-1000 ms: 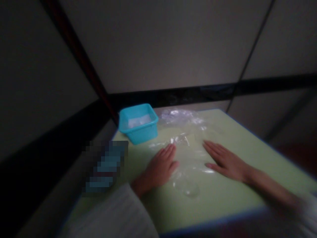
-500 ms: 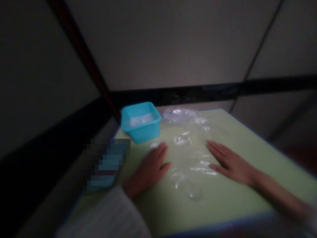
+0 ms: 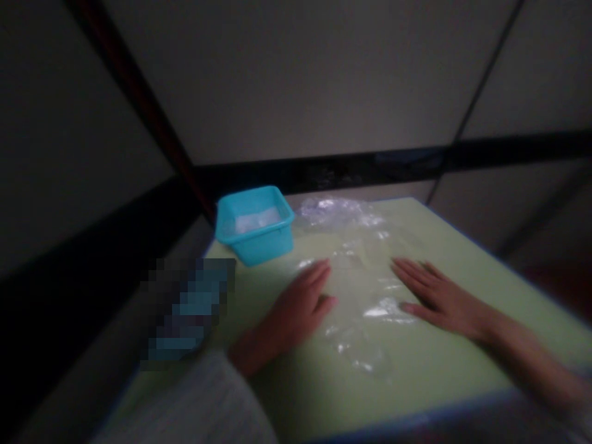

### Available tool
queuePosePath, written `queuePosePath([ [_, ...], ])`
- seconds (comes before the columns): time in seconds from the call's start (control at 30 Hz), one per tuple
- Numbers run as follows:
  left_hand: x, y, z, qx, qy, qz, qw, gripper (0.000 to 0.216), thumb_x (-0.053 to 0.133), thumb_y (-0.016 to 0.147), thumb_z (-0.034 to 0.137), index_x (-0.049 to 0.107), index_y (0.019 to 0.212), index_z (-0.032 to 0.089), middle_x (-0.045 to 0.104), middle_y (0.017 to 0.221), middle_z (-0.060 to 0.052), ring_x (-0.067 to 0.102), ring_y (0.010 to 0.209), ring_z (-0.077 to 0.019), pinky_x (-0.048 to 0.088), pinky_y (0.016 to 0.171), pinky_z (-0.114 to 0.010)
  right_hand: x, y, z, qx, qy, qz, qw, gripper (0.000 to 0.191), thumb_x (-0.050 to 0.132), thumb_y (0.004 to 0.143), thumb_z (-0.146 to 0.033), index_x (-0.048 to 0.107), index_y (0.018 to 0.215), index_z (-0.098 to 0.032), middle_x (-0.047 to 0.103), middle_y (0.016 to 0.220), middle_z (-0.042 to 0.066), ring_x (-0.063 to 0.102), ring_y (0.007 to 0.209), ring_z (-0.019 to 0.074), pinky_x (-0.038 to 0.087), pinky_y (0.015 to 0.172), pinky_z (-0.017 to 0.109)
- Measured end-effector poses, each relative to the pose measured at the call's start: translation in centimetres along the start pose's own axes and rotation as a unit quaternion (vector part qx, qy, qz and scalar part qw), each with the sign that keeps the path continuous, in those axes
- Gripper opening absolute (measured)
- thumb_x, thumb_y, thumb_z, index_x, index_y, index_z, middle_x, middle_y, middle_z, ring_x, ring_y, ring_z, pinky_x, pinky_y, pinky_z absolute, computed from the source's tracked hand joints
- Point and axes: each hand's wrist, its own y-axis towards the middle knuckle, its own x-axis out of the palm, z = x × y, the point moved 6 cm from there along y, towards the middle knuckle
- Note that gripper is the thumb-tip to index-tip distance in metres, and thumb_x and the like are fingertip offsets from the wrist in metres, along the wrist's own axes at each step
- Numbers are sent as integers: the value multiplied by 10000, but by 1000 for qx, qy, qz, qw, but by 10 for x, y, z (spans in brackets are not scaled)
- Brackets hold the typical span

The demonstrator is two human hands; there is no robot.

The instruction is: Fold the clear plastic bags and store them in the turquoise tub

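The clear plastic [image 3: 386,308] lies on the pale green table [image 3: 444,376], in the middle part, between the two hands of the person. It is thin and shiny with many wrinkles; its far part is crumpled near the back edge, beside the basket, and its near part ends in a rounded shape. I cannot tell if it is a bag or a sheet. The left hand [image 3: 298,308] is flat with the back turned up, its fingers straight and close together, the thumb set apart from them. Its fingertips are at the left side of the plastic, but whether they press on it I cannot tell. The right hand [image 3: 437,302] is also flat, with long straight fingers slightly spread and the thumb apart, and it points inward to the right side of the plastic; the thumb tip is just beside a bright fold. A turquoise basket [image 3: 263,246] stands upright at the far left corner of the table, and something white [image 3: 259,220] is inside it. Near the left edge there is a bluish object [image 3: 198,302], hidden under blocky squares. A grey sleeve [image 3: 198,401] covers the left arm. Behind the table rises a wall [image 3: 324,80] with a dark strip [image 3: 277,177].
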Motion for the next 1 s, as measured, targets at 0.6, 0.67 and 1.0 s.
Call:
queuePosePath([
  [0.6,19,-9,-1,43,39,-71,996,692,426,915,514,233,1460,132,200,1535,-99,179,1417,-227,182,1149,-405,1,-2,3,17,-19,-23,999,755,353,907,-603,-31,1485,-305,160,1538,54,193,1383,310,221,1083,582],
  [0.67,17,-13,-7,33,45,-82,995,717,440,902,523,228,1461,126,194,1535,-109,173,1418,-236,185,1146,-411,1,-2,3,20,-20,-25,999,760,354,904,-607,-38,1484,-311,156,1539,49,190,1384,311,217,1084,585],
  [1.0,10,-31,-36,6,85,-92,992,805,493,852,568,207,1467,135,150,1544,-120,138,1424,-256,177,1148,-424,-1,-4,3,20,14,-32,999,769,359,899,-613,-37,1484,-309,118,1546,61,170,1393,308,176,1094,593],
])
